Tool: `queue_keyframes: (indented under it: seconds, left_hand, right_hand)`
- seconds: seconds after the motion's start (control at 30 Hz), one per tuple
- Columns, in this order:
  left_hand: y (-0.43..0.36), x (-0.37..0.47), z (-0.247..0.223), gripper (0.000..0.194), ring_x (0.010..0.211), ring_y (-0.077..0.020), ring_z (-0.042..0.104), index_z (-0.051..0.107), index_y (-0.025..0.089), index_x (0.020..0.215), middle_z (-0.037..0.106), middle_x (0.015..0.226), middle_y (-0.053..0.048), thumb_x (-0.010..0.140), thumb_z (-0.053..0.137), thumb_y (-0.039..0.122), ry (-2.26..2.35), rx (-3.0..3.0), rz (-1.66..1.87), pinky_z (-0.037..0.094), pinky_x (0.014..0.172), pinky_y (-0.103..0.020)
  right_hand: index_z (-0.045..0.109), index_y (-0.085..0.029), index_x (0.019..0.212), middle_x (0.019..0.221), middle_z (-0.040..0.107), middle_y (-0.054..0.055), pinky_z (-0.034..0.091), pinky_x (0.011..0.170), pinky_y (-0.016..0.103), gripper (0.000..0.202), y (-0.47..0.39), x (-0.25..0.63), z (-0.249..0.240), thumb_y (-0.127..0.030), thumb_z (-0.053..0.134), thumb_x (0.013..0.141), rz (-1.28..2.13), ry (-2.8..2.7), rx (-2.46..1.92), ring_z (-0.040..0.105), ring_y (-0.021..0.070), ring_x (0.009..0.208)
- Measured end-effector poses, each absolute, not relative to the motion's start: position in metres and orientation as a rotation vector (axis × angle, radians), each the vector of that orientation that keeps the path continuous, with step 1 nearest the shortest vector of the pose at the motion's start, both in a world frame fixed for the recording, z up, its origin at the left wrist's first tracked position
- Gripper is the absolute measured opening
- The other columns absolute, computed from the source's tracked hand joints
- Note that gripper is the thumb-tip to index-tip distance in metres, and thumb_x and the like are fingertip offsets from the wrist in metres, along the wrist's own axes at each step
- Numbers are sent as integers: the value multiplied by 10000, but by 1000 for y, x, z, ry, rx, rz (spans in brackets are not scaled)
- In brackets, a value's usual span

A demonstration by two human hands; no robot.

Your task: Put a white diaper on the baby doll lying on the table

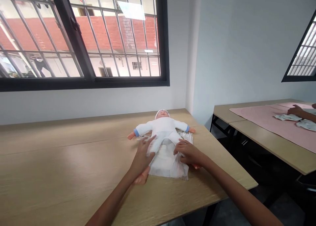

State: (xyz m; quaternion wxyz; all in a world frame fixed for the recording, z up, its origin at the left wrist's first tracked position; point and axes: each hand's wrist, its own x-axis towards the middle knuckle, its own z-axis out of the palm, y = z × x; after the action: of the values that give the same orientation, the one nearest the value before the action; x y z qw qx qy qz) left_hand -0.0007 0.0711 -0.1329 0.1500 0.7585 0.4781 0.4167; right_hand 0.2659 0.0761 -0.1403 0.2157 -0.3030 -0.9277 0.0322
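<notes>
a doll [163, 123] is laid on its back on a wooden-topped table [74, 173], near the table's right end, with its head pointed toward the wall [177, 97] and its legs spread toward the camera. it is dressed in a white garment with blue cuffs [136, 132], and its head is covered by a pale cap [156, 114]. its arms are stretched out to both sides. between its legs a thin white sheet [168, 161] is spread, its near edge laid on the tabletop, and a pale patterned cloth [189, 137] is partly seen beside the doll's waist on the right. the two hands are held apart, one at each side of the sheet. the left hand [143, 155] is placed over the doll's leg on the left, its fingers spread and nothing seen gripped. the right hand [189, 152] is set at the other leg and the sheet's right side, its fingers bent; whether any fabric is pinched there cannot be told. on a second table [269, 143] to the right, a pink cloth [261, 115] is spread, and patterned fabric pieces [308, 124] are touched or nearly touched by another person's hand [295, 110]. behind the doll's table, a barred window [111, 38] is framed in black.
</notes>
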Motion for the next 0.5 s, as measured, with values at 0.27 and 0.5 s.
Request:
queue_keyframes:
  seconds: [0.27, 0.5]
  left_hand:
    - [63, -2, -128, 341, 1268, -263, 428, 652, 222, 1009, 422, 1408, -88, 816, 387, 130, 1367, 2662, 863, 433, 998, -442]
    - [60, -2, -128, 243, 1273, -234, 437, 642, 235, 958, 451, 1407, -51, 856, 421, 244, 1408, 2614, 861, 437, 1001, -388]
  right_hand:
    - [682, -265, 996, 949, 643, 25, 248, 1090, 414, 306, 73, 255, -138, -214, 676, 694, 99, -2609, -826, 568, 193, 983]
    - [639, -208, 910, 923, 658, 29, 276, 1066, 397, 195, 80, 249, -149, -105, 523, 790, 209, -2463, -898, 577, 171, 949]
